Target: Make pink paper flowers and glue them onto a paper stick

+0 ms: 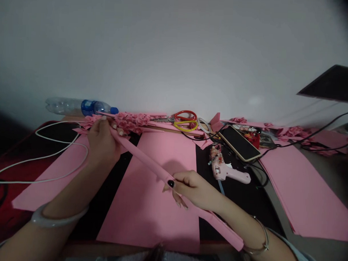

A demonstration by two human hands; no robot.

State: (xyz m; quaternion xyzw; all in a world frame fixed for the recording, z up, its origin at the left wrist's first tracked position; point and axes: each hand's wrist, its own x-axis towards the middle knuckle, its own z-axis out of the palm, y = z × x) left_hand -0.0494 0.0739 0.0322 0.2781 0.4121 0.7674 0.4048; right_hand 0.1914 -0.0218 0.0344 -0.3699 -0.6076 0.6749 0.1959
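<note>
A long, narrow strip of folded pink paper (146, 159) runs slantwise between my hands, above a large pink sheet (156, 217). Its upper left end is in my left hand (103, 139), fingers closed round it beside the pink paper flowers (131, 121). My right hand (193, 188) pinches the strip lower down, with the dark-nailed thumb on top and other fingers stretched beneath. Past my right wrist, a folded pink length (222, 229) reaches toward the front edge; whether it is the same strip I cannot tell.
A pink glue gun (229, 173) and a phone (240, 142) lie right of the sheet. Scissors with red and yellow handles (186, 121) rest near the wall. At left are a plastic bottle (80, 106) and a white cable (55, 177). More pink sheets (305, 192) lie at right.
</note>
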